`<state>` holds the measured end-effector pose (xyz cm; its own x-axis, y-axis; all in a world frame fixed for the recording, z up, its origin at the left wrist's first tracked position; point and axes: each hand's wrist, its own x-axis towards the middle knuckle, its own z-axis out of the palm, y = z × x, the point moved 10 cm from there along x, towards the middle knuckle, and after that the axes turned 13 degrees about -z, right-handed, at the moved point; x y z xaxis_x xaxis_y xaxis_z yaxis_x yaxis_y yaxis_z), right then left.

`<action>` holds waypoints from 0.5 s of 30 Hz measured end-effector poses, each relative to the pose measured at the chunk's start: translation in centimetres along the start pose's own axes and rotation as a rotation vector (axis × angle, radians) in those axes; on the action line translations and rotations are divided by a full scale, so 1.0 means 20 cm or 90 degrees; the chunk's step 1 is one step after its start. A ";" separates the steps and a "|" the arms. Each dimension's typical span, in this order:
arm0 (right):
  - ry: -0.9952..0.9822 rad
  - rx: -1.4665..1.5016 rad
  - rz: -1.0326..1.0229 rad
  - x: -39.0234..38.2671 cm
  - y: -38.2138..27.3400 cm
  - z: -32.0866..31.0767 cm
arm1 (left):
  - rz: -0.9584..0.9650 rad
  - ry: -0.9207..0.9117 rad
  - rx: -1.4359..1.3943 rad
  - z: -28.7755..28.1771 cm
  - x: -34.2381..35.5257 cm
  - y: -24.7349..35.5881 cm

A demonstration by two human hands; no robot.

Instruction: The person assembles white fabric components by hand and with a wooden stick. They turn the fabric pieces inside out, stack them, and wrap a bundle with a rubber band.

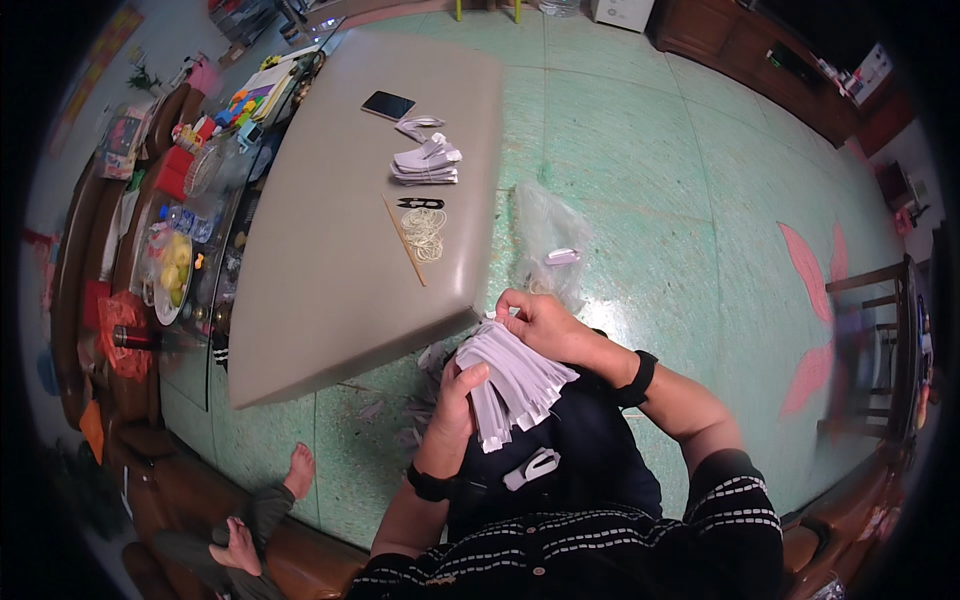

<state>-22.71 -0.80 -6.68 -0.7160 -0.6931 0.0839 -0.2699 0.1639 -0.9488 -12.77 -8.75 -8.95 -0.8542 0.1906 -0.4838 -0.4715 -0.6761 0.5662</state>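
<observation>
Over my lap, my left hand (455, 405) grips a fanned bundle of white strips (510, 375), its thumb lying across them. My right hand (545, 325) is closed in a pinch at the bundle's upper end, beside the corner of the padded bench; what sits between its fingertips is too small to make out. A loose folded white strip (532, 468) rests on my dark trousers below the bundle. On the bench lie a stack of similar white strips (428, 162), black thread snips (421, 203), a heap of cream string (424, 236) and a thin wooden stick (404, 242).
The beige padded bench (330, 250) stands ahead to the left, with a phone (388, 105) toward its far end. A clear plastic bag (550, 240) lies on the green floor by its right edge. Another person's bare foot (300, 470) shows at lower left. A wooden chair (880, 350) stands right.
</observation>
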 end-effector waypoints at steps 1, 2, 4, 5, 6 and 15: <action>0.012 -0.009 0.012 -0.03 -0.01 -0.01 | -0.009 0.004 0.007 0.01 -0.01 -0.01; 0.039 -0.013 -0.010 -0.06 -0.03 -0.02 | -0.018 0.009 0.014 0.02 -0.03 -0.02; 0.092 -0.020 -0.059 -0.11 -0.07 -0.04 | -0.020 0.002 0.034 0.04 -0.04 -0.03; 0.103 -0.031 -0.049 -0.14 -0.07 -0.05 | -0.020 -0.001 0.044 0.05 -0.05 -0.03; 0.113 -0.040 -0.040 -0.16 -0.09 -0.05 | -0.022 -0.006 0.056 0.06 -0.06 -0.03; 0.140 -0.070 0.000 -0.31 -0.18 -0.07 | -0.013 -0.002 0.063 0.08 -0.12 -0.08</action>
<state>-18.32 3.93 -3.38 -0.8355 -0.5259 0.1593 -0.3294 0.2473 -0.9112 -10.38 -7.01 -7.72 -0.8447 0.2062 -0.4939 -0.5083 -0.5979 0.6198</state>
